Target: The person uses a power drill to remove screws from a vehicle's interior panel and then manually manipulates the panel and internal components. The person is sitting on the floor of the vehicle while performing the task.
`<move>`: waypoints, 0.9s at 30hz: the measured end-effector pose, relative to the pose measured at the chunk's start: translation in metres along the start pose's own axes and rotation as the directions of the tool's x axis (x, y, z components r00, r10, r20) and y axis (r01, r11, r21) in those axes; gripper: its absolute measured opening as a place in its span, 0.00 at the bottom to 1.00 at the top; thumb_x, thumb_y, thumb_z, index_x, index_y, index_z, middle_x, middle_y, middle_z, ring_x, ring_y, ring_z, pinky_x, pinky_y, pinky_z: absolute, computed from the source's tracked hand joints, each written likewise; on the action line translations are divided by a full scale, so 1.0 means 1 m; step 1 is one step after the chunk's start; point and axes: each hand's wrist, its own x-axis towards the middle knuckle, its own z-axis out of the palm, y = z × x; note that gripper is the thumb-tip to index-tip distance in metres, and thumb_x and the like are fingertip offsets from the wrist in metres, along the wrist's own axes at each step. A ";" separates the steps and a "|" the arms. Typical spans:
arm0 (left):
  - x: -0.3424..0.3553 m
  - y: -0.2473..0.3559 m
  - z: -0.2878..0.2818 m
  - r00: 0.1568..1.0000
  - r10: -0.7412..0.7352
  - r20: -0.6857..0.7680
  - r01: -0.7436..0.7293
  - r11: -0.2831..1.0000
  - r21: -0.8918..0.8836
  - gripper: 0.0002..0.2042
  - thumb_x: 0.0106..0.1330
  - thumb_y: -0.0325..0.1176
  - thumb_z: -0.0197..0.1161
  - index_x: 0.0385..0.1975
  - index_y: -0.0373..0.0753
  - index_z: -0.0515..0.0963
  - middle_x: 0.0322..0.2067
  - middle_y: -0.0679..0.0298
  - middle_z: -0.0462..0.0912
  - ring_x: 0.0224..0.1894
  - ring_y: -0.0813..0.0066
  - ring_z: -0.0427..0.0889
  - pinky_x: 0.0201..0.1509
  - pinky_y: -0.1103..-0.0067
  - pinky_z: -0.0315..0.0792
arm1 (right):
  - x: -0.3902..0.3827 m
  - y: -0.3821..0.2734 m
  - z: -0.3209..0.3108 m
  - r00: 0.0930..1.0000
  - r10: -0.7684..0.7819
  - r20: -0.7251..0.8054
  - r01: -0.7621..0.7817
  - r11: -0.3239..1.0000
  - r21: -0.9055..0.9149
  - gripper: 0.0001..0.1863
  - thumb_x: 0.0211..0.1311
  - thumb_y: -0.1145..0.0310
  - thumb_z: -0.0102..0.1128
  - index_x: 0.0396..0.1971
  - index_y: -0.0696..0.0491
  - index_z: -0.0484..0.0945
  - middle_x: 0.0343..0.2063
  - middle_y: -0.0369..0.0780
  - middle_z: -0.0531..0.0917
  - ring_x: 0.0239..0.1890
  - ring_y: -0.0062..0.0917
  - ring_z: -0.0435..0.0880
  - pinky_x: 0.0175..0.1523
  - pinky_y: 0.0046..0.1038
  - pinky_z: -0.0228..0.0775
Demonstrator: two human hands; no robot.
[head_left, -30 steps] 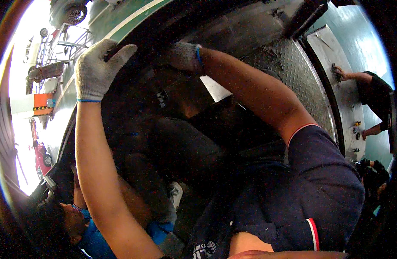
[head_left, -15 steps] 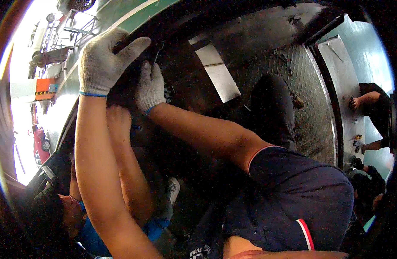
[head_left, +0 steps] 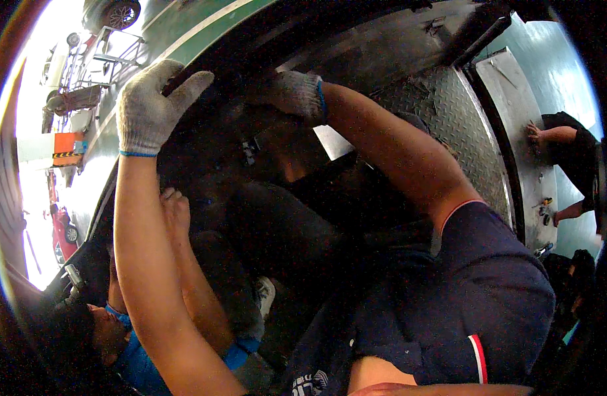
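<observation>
My left hand (head_left: 151,109), in an off-white knitted glove with a blue-edged cuff, rests over the dark rim (head_left: 217,49) at upper left. Its fingers curl over the rim, with the thumb stretched apart; the fingertips are hidden. My right hand (head_left: 293,92), in a matching glove, reaches into the dark area to the right of it. Shadow and motion blur hide its fingers, so whether it holds anything does not show. Below it lies a pale flat panel (head_left: 333,142), partly covered by my arm. A small metal bracket-like part (head_left: 250,150) shows faintly in the dark.
A co-worker's bare hand (head_left: 177,208) is close beside my left forearm. Ridged metal tread plate (head_left: 442,112) lies to the right. Beyond it, another person's hand (head_left: 535,132) touches a long grey ledge (head_left: 508,79). A red car (head_left: 62,234) stands at far left.
My right hand has moved right, away from my left hand and from a thin wire-like thing, and now covers part of the pale panel. My left hand stays at the rim.
</observation>
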 end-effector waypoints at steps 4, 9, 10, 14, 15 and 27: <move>0.012 0.011 0.007 0.999 0.048 0.005 -0.048 0.997 -0.064 0.20 0.61 0.51 0.72 0.33 0.37 0.84 0.28 0.54 0.85 0.31 0.60 0.86 0.38 0.69 0.77 | 0.043 0.044 -0.023 0.949 -0.304 -0.082 0.158 0.686 -0.711 0.16 0.70 0.64 0.59 0.54 0.54 0.81 0.49 0.43 0.86 0.52 0.35 0.84 0.59 0.35 0.76; 0.008 0.003 0.004 0.999 0.047 0.016 -0.046 0.998 -0.047 0.19 0.61 0.50 0.72 0.32 0.37 0.84 0.28 0.54 0.85 0.31 0.59 0.85 0.38 0.69 0.77 | 0.045 0.056 -0.019 0.837 -0.532 0.132 0.215 0.098 -0.972 0.18 0.69 0.64 0.57 0.56 0.52 0.80 0.54 0.46 0.83 0.56 0.44 0.81 0.63 0.39 0.72; 0.004 0.002 0.002 0.999 0.055 0.000 -0.055 0.997 -0.051 0.19 0.61 0.50 0.73 0.32 0.37 0.84 0.28 0.54 0.85 0.31 0.59 0.85 0.39 0.69 0.77 | 0.034 0.050 -0.007 0.835 -0.539 0.113 0.235 0.164 -0.958 0.18 0.69 0.64 0.56 0.56 0.53 0.80 0.53 0.46 0.83 0.56 0.45 0.81 0.63 0.40 0.72; 0.004 0.002 0.002 0.993 0.117 -0.023 -0.118 0.992 -0.052 0.19 0.60 0.49 0.74 0.32 0.36 0.83 0.28 0.54 0.84 0.32 0.59 0.85 0.39 0.69 0.76 | 0.042 0.081 0.042 0.802 -0.585 -0.126 0.118 0.362 -0.925 0.20 0.72 0.62 0.53 0.56 0.57 0.78 0.51 0.50 0.83 0.52 0.45 0.82 0.60 0.39 0.73; 0.004 0.001 0.003 0.992 0.124 -0.021 -0.125 0.990 -0.059 0.19 0.60 0.49 0.74 0.32 0.35 0.83 0.28 0.54 0.84 0.32 0.59 0.85 0.39 0.69 0.76 | 0.054 0.086 0.071 0.792 -0.391 -0.469 0.166 0.877 -0.451 0.22 0.75 0.59 0.50 0.58 0.60 0.75 0.54 0.53 0.81 0.55 0.46 0.81 0.63 0.40 0.70; 0.010 0.002 0.005 0.991 0.131 -0.041 -0.131 0.991 -0.002 0.19 0.60 0.48 0.74 0.33 0.36 0.83 0.29 0.54 0.84 0.32 0.58 0.85 0.41 0.69 0.77 | 0.062 0.112 0.077 0.862 -0.216 -0.458 0.343 0.914 0.215 0.16 0.78 0.61 0.48 0.54 0.55 0.76 0.44 0.41 0.82 0.41 0.28 0.79 0.48 0.29 0.72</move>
